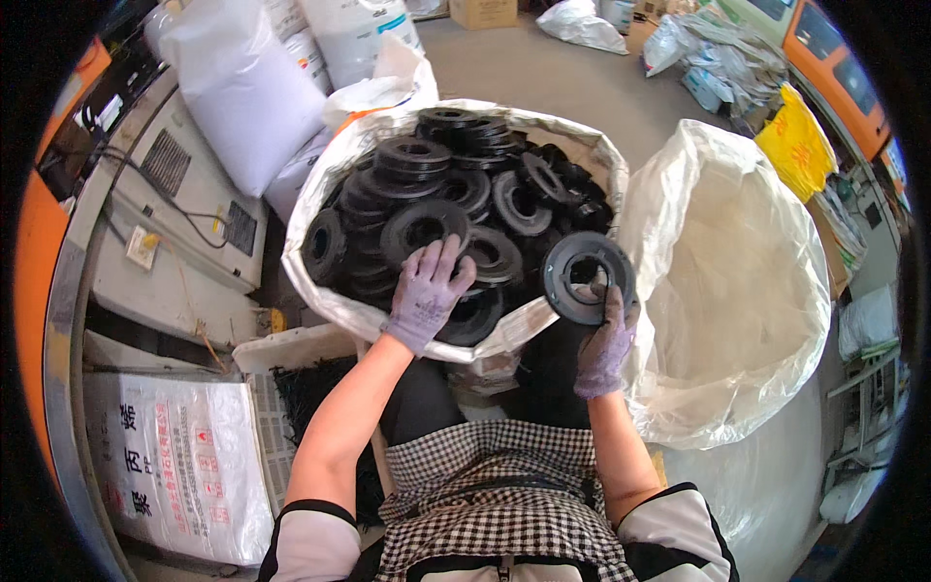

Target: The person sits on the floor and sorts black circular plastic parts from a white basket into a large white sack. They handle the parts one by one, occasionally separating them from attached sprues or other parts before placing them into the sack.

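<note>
A white woven sack (598, 138) with its rim rolled open stands before me, heaped with black ring-shaped plastic parts (413, 156). My left hand (429, 291), in a purple-grey glove, rests its fingers on the lower edge of one flanged black ring (404, 222) on the heap; whether it grips the ring is unclear. Over the sack's right rim, my gloved right hand (607, 342) holds another black ring (556, 280) by its lower right side, a finger showing through the centre hole. To the right of that hand stands an open sack with a translucent plastic liner (749, 291).
Full white sacks (240, 102) stand at the upper left, beside grey machine cabinets (164, 171). A printed white sack (182, 465) lies at the lower left. Plastic bags (727, 58) and a yellow bag (800, 145) are at the upper right. A cardboard box (484, 13) stands far back.
</note>
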Demonstrator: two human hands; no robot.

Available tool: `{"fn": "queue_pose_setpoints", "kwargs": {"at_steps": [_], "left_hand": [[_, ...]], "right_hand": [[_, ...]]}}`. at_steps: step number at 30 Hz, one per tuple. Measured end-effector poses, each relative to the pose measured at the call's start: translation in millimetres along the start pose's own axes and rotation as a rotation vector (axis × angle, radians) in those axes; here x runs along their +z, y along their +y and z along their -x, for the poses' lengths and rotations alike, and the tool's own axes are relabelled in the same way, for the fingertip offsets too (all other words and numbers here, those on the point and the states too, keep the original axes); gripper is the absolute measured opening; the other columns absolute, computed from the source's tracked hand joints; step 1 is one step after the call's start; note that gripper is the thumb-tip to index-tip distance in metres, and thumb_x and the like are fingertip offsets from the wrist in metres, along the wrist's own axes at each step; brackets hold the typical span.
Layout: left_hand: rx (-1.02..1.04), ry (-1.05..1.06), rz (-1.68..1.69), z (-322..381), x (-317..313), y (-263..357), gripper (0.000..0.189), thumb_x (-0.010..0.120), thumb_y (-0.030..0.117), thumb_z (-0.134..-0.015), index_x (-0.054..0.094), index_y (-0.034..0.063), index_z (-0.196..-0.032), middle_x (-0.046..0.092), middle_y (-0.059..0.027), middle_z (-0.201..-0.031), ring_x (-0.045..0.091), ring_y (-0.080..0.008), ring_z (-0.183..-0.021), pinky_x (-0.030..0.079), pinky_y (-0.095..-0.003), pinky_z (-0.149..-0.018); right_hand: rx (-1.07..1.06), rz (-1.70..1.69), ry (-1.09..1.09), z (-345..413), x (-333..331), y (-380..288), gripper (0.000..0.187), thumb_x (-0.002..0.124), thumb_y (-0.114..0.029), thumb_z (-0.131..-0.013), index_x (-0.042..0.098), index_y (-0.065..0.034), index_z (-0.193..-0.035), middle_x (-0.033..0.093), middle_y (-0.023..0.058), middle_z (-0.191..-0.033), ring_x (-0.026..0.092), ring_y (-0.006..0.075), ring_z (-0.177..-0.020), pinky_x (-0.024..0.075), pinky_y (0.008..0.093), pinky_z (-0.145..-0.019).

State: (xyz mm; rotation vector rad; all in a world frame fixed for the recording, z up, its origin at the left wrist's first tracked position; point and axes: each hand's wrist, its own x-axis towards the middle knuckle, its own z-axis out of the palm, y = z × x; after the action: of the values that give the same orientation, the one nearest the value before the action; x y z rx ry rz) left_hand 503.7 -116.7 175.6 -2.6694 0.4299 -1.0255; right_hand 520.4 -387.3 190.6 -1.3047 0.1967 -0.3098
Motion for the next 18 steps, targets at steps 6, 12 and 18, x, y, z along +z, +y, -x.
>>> {"fn": "queue_pose_setpoints", "kwargs": {"at_steps": [6,12,18], "left_hand": [[-0.072,-0.353,0.32,15.2,-33.1,-6.5,0.085,0.071,0.013,-0.069,0.044,0.0177,-0.149,0.033,-0.0213,-0.153,0.031,-0.0415,-0.142,0.02,-0.0546,-0.12],[-0.106,-0.318,0.509,-7.3,-91.9,16.5,0.105,0.088,0.038,-0.06,0.042,0.011,-0.15,0.031,-0.0211,-0.154,0.029,-0.0427,-0.144,0.022,-0.0565,-0.119],[-0.114,-0.128,0.589,-1.1,-64.8,49.9,0.055,0.084,0.021,-0.068,0.061,0.0074,-0.116,0.049,-0.017,-0.141,0.043,-0.0395,-0.135,0.033,-0.0528,-0.114]], "right_hand": [[0.121,0.076,-0.08,-5.7,-33.1,7.7,0.049,0.058,-0.022,-0.102,0.044,0.0002,-0.144,0.064,0.0105,-0.117,0.061,0.0159,-0.104,0.0508,0.0306,-0.092],[0.181,-0.053,-0.428,15.0,-5.0,5.1,0.053,0.063,-0.016,-0.099,0.041,0.0002,-0.144,0.059,0.0169,-0.131,0.057,0.0222,-0.119,0.0467,0.0339,-0.103],[-0.51,0.509,-0.738,-44.8,22.6,45.1,0.04,0.058,-0.025,-0.1,0.056,-0.0021,-0.133,0.065,0.0216,-0.117,0.064,0.033,-0.111,0.0501,0.0396,-0.099]]}}
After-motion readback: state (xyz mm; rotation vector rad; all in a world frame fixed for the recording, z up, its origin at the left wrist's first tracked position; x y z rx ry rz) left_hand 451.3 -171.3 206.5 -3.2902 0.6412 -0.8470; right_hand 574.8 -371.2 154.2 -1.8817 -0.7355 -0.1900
